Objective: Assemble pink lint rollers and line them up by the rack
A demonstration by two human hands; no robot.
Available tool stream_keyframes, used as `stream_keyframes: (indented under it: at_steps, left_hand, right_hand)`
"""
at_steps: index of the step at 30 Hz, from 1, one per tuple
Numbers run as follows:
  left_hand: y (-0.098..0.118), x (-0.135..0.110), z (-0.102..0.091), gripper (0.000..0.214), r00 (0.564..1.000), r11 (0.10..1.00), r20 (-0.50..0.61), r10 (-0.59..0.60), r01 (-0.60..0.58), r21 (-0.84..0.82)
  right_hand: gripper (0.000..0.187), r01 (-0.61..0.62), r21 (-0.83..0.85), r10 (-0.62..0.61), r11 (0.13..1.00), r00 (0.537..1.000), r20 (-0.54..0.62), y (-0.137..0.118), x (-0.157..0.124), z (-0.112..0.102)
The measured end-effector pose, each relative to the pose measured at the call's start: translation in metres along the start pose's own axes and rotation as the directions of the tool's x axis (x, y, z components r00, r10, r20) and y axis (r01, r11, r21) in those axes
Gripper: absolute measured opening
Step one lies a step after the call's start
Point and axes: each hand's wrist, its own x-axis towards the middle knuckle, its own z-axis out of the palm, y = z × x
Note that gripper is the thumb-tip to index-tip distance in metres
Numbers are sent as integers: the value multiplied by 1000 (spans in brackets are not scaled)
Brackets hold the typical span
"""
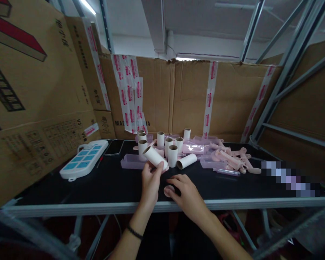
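My left hand [151,182] is closed around the lower end of a white cardboard tube [155,157], which it holds tilted above the table. A bit of pink shows at that end of the tube. Lower and to the right, the thumb and fingers of my right hand [188,193] curl about a small round pale pink disc [168,191] near the table's front edge. Just beyond my hands several more white tubes stand upright, among them a near tube [172,156]. One tube [187,161] lies on its side.
Pale pink plastic parts [233,160] are heaped at the right. Clear lilac trays [132,161] lie among the tubes. At left are a white case with blue compartments [83,160] and a phone [114,147]. Cardboard walls [192,97] enclose the black table [111,187].
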Motion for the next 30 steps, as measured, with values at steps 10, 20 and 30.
stream_keyframes:
  at_steps: [10, 20, 30]
  left_hand:
    - [14, -5, -1, 49, 994, 989, 62, -94, 100, -108]
    - [17, -7, -2, 49, 984, 980, 110, -140, 154, -127]
    - [19, -7, -4, 34, 916, 921, 272, -295, 349, -173]
  right_hand:
    - [36, -120, 45, 118, 992, 992, 39, 4, -3, -17]
    - [24, -83, 120, 81, 989, 997, 21, 6, 1, -23]
    - [37, 208, 97, -156, 973, 910, -384, 3, 21, -18]
